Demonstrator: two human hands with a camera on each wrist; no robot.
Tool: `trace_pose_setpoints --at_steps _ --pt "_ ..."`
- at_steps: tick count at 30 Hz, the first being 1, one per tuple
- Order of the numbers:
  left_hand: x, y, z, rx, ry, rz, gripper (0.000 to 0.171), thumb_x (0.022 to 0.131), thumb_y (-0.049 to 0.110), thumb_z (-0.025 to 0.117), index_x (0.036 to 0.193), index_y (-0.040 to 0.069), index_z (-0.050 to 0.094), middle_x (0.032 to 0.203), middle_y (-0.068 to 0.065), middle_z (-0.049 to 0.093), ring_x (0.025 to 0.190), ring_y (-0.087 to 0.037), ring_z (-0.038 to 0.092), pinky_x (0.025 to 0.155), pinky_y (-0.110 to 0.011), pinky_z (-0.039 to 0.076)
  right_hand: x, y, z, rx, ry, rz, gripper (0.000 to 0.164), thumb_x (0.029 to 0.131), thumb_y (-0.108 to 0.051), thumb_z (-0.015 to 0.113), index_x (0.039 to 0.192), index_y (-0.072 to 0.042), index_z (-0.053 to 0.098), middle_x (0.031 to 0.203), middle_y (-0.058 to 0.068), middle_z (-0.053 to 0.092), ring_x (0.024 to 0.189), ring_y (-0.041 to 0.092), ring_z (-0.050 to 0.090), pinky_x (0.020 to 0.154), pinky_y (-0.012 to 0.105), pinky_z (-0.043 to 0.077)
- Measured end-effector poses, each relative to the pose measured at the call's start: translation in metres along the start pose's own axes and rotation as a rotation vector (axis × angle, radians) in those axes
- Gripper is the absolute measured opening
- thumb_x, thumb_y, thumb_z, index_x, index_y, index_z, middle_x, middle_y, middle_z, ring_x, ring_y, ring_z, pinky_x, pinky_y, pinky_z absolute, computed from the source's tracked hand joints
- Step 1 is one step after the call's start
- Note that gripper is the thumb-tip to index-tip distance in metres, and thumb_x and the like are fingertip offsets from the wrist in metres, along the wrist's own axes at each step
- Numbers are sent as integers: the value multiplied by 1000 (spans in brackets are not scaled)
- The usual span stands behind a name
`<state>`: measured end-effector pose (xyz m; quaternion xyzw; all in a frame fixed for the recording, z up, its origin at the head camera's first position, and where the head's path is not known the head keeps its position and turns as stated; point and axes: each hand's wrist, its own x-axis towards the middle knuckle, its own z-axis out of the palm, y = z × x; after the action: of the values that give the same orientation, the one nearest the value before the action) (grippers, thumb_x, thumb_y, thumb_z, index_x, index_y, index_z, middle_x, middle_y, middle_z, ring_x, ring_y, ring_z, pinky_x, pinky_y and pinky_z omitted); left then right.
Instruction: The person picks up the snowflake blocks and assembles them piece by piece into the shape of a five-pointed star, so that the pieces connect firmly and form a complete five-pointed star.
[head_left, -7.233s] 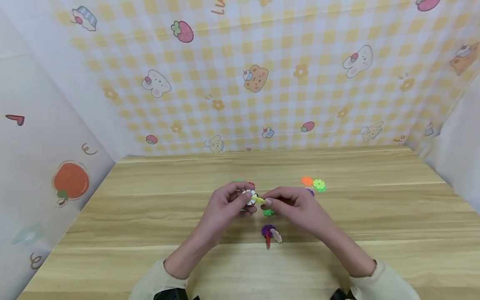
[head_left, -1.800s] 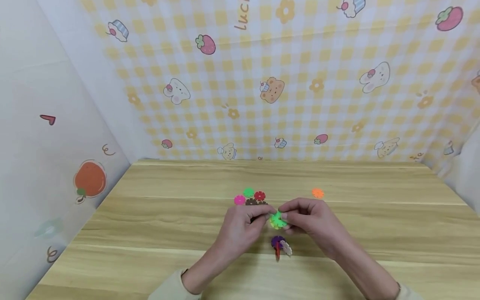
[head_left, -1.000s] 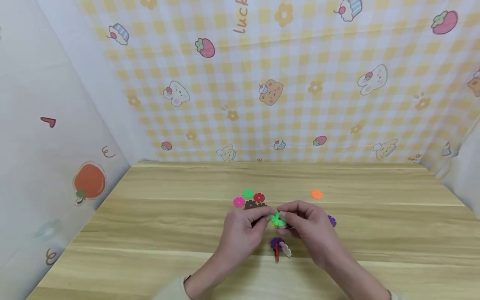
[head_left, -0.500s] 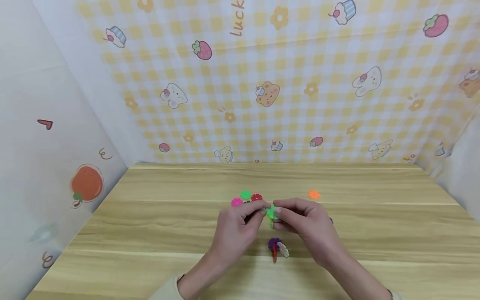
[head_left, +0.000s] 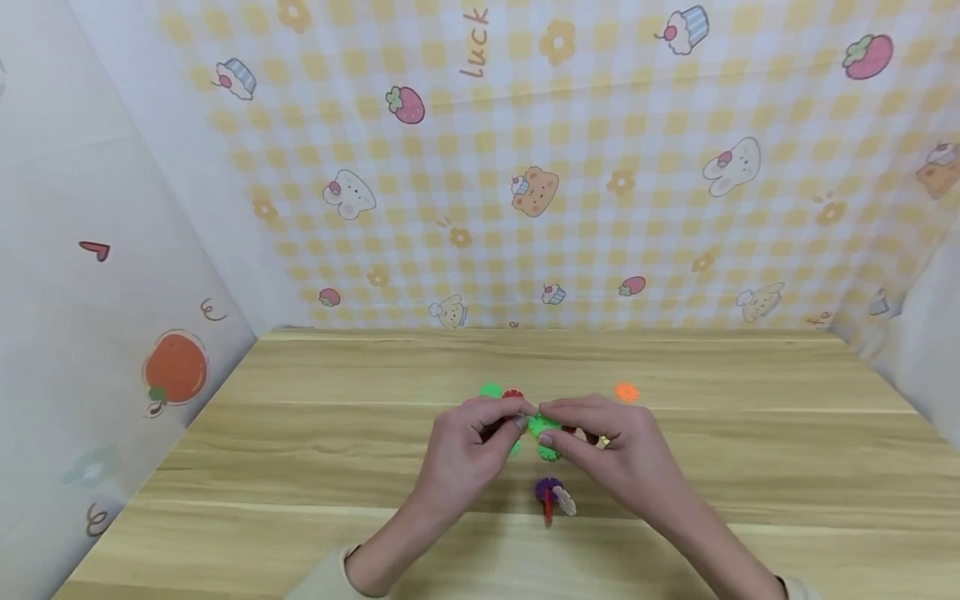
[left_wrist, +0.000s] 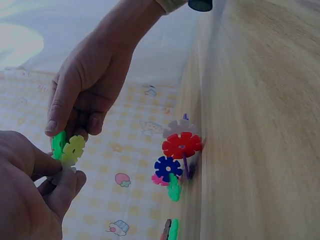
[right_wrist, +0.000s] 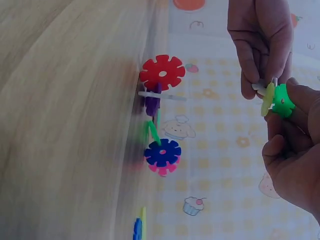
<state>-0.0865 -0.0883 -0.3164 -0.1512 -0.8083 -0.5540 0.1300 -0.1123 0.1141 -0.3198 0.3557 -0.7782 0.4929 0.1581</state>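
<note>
A green disc [head_left: 542, 426] is held up between the two hands, clear of the wooden table [head_left: 225, 500]. It is pinched between the thumb and fingers of the right hand [head_left: 622, 446]. By the left hand [head_left: 468, 450] a whitish piece [right_wrist: 258, 87] is pinched, much of it covered by the fingertips. Between the two grips a yellow disc [left_wrist: 77, 143] is seen, its rim against the green disc.

The relation that seems to count is the angle between these two discs — green and yellow. The green disc lies to the left of the right hand, which is the nearer one; no long axis is offered by a round disc, so its flat face and notched rim serve as the guide.

In the right wrist view the face of the green disc is shown broadly, while the yellow disc is seen nearly edge-on; in the left wrist view this is reversed. The two planes are therefore judged to be crossed — whether one notch is seated in another cannot be told.

An orange disc [head_left: 627, 392] is shown only from the head. A dark blue disc [left_wrist: 162, 164], plain in both wrist views, cannot be made out there.
</note>
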Motion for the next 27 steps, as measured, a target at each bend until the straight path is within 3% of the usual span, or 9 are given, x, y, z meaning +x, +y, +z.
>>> trace_pose_setpoints --at_steps 2,5,9,13,15,20,22,27 --pt "1 0 -1 -20 -18 5 17 96 2 69 103 12 81 92 -1 75 72 -8 57 62 -18 50 -1 0 1 7 29 -23 25 85 -5 82 109 -12 81 104 -1 79 77 5 64 60 23 52" --pt "2 -2 -1 -32 -41 17 15 96 2 69 103 9 81 92 -5 75 72 -7 57 61 -18 50 -3 2 3 21 42 10 26 86 -5 82 110 -14 81 93 -7 76 75 6 61 59 22 49" --pt "4 -4 -3 -49 -79 3 13 96 4 69 102 6 80 87 -9 71 69 -7 54 60 -18 47 -5 4 3 110 0 141 22 90 -10 78 111 -17 80 87 -9 74 69 9 60 57 23 50" --pt "6 -5 -4 -119 -122 -55 13 98 5 68 102 3 80 87 -12 68 70 -8 54 62 -18 47 -7 7 3 265 -46 267 18 95 -12 74 112 -16 79 103 -2 78 80 17 72 71 29 60" --pt "7 -5 -4 -148 -130 -83 14 98 7 67 103 3 80 91 -13 70 74 -9 56 65 -19 49 -7 8 4 302 -52 275 18 96 -11 72 112 -13 79 111 1 78 89 19 74 77 31 62" --pt "7 -7 -4 -217 -133 -153 16 98 6 67 107 1 79 102 -14 76 86 -11 66 75 -20 57 -7 11 8 257 -40 225 20 95 -10 72 113 -12 80 112 -2 78 108 13 71 84 27 60" --pt "7 -7 -4 -267 -144 -183 17 98 5 66 110 -1 77 105 -16 76 89 -11 69 79 -23 59 -7 12 10 253 -41 234 20 96 -11 72 114 -13 80 112 -4 78 113 12 69 94 23 55" --pt "5 -4 -10 -291 -154 -234 18 98 2 65 112 -1 77 106 -15 76 87 -12 72 80 -26 61 -6 11 12 345 -75 268 21 100 -10 66 117 -8 78 117 3 77 110 16 72 96 25 54"
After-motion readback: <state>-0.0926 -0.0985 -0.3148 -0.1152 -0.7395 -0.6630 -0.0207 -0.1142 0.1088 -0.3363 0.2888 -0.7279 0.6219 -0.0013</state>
